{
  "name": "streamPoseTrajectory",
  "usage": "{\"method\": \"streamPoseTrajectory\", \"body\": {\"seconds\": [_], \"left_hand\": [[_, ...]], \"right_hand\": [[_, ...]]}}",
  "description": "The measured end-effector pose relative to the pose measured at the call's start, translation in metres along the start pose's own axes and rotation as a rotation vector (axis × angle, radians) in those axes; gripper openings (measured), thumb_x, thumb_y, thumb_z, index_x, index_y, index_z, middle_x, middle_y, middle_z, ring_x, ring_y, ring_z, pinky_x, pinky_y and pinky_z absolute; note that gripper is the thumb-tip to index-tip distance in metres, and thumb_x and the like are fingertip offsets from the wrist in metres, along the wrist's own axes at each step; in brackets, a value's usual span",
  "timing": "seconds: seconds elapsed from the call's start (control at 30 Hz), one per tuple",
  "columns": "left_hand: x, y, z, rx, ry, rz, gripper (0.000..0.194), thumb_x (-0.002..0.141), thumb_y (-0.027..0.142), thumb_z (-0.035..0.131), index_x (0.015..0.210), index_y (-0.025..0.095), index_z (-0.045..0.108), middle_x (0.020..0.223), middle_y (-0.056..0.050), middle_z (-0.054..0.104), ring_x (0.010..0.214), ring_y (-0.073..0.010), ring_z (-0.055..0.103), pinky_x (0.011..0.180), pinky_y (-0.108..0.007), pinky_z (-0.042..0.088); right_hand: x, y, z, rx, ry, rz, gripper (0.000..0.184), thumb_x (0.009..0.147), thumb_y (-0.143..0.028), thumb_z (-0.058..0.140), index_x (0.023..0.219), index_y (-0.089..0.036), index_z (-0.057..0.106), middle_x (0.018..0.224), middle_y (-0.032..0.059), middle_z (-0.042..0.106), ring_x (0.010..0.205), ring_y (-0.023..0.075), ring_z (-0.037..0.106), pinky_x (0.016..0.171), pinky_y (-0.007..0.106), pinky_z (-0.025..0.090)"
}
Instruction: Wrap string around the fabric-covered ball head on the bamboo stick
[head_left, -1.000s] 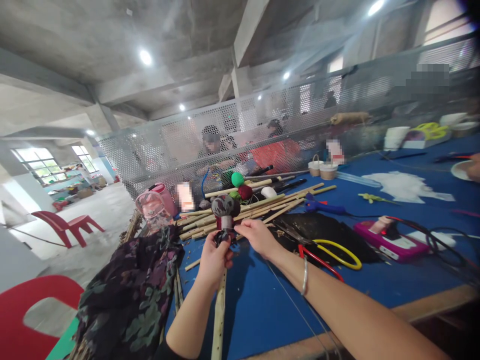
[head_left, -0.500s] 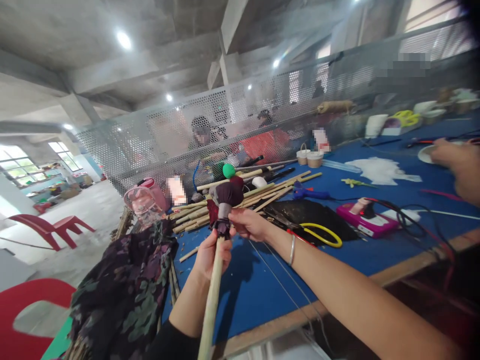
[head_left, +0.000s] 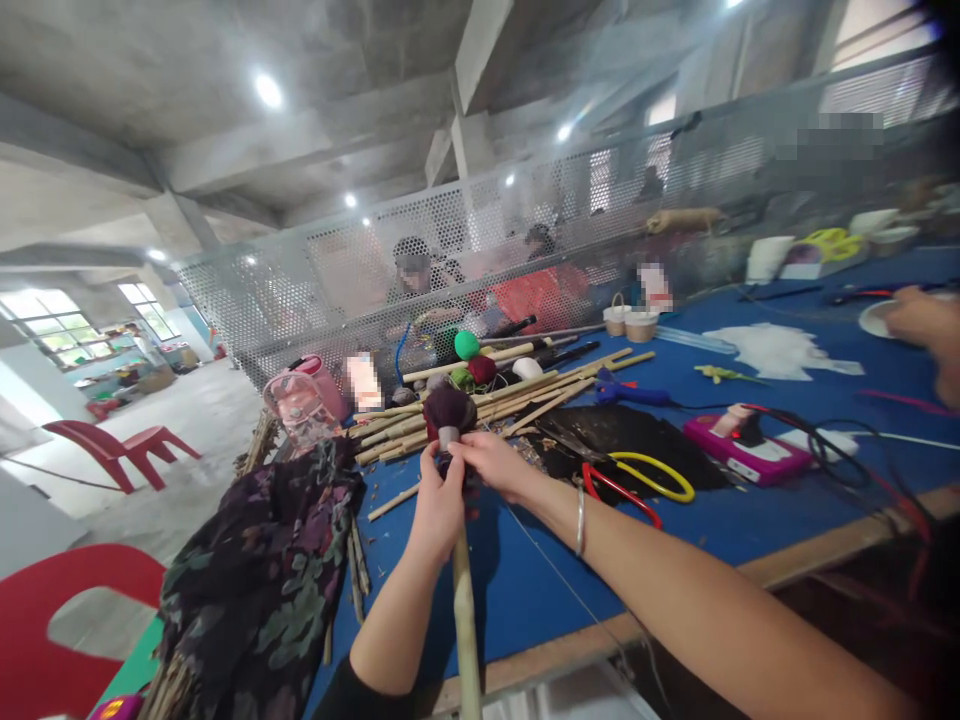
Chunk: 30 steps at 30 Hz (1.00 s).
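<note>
Both forearms reach forward, left hand (head_left: 441,500) and right hand (head_left: 499,465) meeting, fingers pinched.

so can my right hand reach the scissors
Probably yes: the scissors lie close by, their yellow handle uncovered, though the right hand is busy near the top of the stick.

Ceiling lamps (head_left: 268,90) and far-left windows (head_left: 51,320) light the hall; lamp glare, wide-angle bending, a dark right corner and a motion-blurred right-edge hand (head_left: 926,325) are visible.
</note>
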<state>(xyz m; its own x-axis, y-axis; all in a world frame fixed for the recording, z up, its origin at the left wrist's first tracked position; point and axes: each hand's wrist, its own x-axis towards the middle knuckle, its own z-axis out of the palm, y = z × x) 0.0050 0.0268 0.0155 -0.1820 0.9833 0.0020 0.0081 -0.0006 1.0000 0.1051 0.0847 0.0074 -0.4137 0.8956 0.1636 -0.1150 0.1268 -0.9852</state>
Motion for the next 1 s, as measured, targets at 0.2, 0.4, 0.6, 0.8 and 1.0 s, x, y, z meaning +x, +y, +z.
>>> {"method": "streamPoseTrajectory", "body": {"seconds": [0.2,0.4,0.6,0.8,1.0], "left_hand": [[-0.004,-0.008,0.009,0.057,0.041,-0.054,0.042,0.08,0.05,0.044,0.108,0.019,0.044,0.066,0.001,0.045,0.039,-0.0061,0.038,0.033,-0.016,0.028],[0.0,-0.005,0.003,0.046,0.052,-0.049,0.037,0.079,0.046,0.049,0.102,0.018,0.043,0.058,0.006,0.039,0.036,-0.0055,0.034,0.033,-0.017,0.026],[0.006,-0.011,0.001,0.089,0.061,0.02,0.034,0.078,0.044,0.051,0.099,0.017,0.045,0.054,0.006,0.04,0.037,-0.0064,0.035,0.034,-0.017,0.026],[0.002,-0.003,-0.002,-0.03,0.014,-0.018,0.036,0.076,0.045,0.054,0.098,0.019,0.046,0.056,0.006,0.039,0.038,-0.0056,0.036,0.032,-0.015,0.024],[-0.008,0.013,-0.003,-0.248,-0.038,-0.053,0.043,0.074,0.039,0.055,0.112,0.023,0.041,0.06,0.006,0.042,0.04,-0.0062,0.041,0.033,-0.014,0.025]], "right_hand": [[0.0,-0.002,-0.009,-0.192,-0.004,-0.08,0.031,0.075,-0.04,0.051,0.068,-0.011,0.058,0.059,-0.0005,0.052,0.056,0.0093,0.042,0.052,0.022,0.03],[-0.003,-0.016,-0.018,-0.291,0.041,-0.121,0.025,0.071,-0.035,0.057,0.062,-0.012,0.059,0.05,-0.0043,0.043,0.049,0.0071,0.034,0.048,0.021,0.025],[-0.006,-0.02,-0.017,-0.105,-0.024,-0.043,0.022,0.066,-0.035,0.063,0.065,-0.013,0.059,0.04,-0.0079,0.037,0.038,0.0049,0.029,0.041,0.021,0.021],[0.002,-0.011,-0.023,0.073,-0.017,0.101,0.023,0.062,-0.034,0.066,0.065,-0.015,0.054,0.037,-0.0098,0.034,0.031,0.0031,0.022,0.032,0.019,0.013],[0.002,-0.013,-0.023,0.211,-0.102,0.137,0.027,0.059,-0.034,0.069,0.064,-0.015,0.05,0.039,-0.0103,0.035,0.031,0.0018,0.019,0.03,0.018,0.011]]}}
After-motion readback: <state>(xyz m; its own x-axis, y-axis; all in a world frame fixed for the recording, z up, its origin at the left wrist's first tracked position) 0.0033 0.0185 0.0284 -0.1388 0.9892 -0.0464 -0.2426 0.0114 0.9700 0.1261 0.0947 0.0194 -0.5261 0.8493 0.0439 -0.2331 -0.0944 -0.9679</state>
